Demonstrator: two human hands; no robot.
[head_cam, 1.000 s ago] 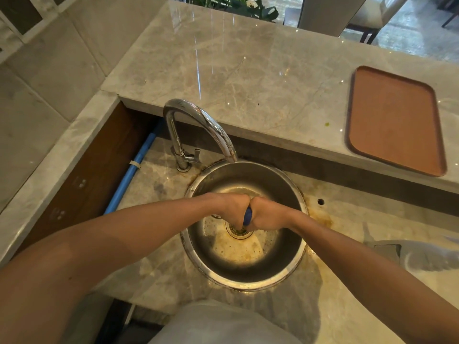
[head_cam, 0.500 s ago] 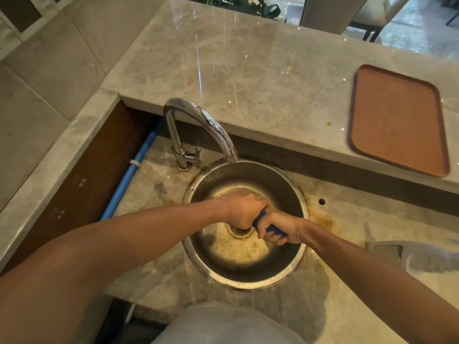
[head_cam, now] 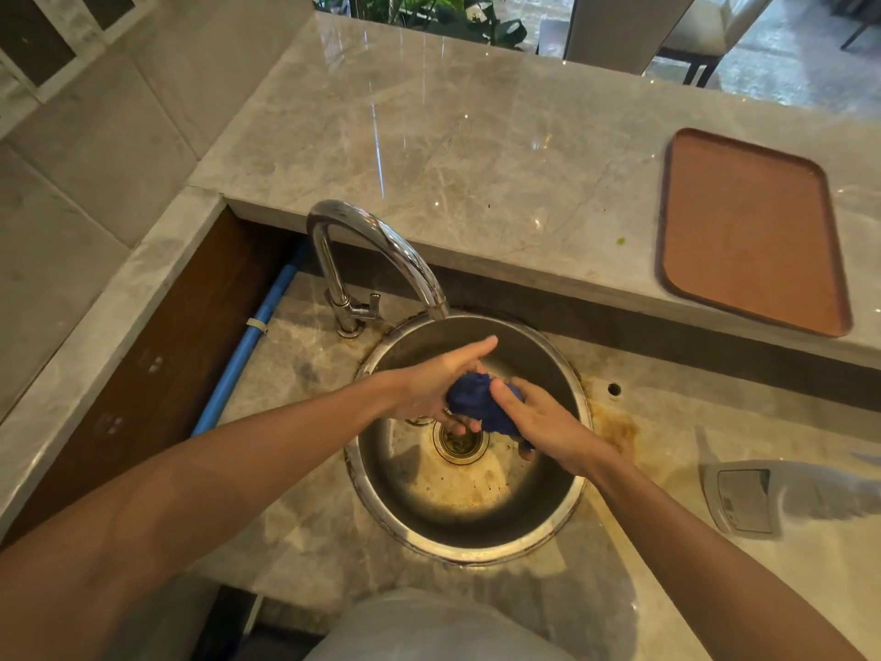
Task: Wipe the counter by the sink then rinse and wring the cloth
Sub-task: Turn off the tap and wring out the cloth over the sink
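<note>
A dark blue cloth point(head_cam: 476, 403) is bunched into a wad over the round steel sink point(head_cam: 476, 555), just above the drain point(head_cam: 460, 441). My left hand point(head_cam: 424, 388) cradles it from the left, lower fingers curled under it and one finger stretched out towards the tap. From the right, my right hand point(head_cam: 548, 422) grips the cloth with thumb and fingers laid over it, and a cloth end pokes out beneath the palm. No water runs from the chrome tap point(head_cam: 381, 240). The marble counter point(head_cam: 677, 422) around the sink shows yellow-brown stains.
A raised marble ledge point(head_cam: 476, 136) runs behind the sink with a brown tray point(head_cam: 748, 231) on its right. A grey plastic object point(head_cam: 763, 498) lies on the counter to the right. A blue pipe point(head_cam: 243, 355) runs along the left recess.
My two fists were pressed together twisting the cloth. Now the grip has loosened, the hands have parted a little and the cloth shows as a loose wad.
</note>
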